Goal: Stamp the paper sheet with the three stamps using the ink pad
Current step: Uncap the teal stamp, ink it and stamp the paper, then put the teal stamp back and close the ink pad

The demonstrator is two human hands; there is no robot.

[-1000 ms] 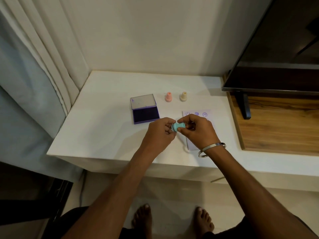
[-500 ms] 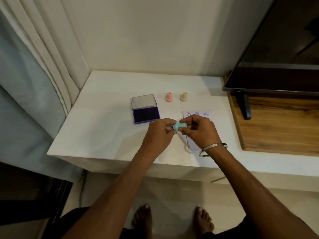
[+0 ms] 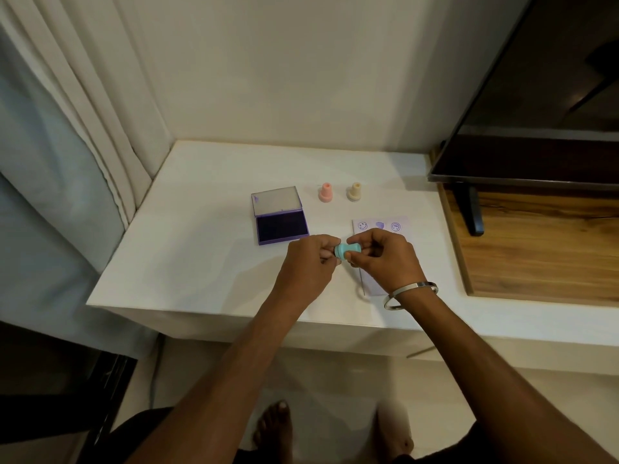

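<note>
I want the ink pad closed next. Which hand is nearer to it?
Left. The left hand sits just below the ink pad; the right hand is farther right.

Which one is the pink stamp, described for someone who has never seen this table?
Find the open purple ink pad near the middle of the white table. Just right of its raised lid, two small stamps stand upright side by side. The pink stamp is the one nearer the ink pad; the cream stamp beside it is paler, and the teal stamp is held in both hands.
</note>
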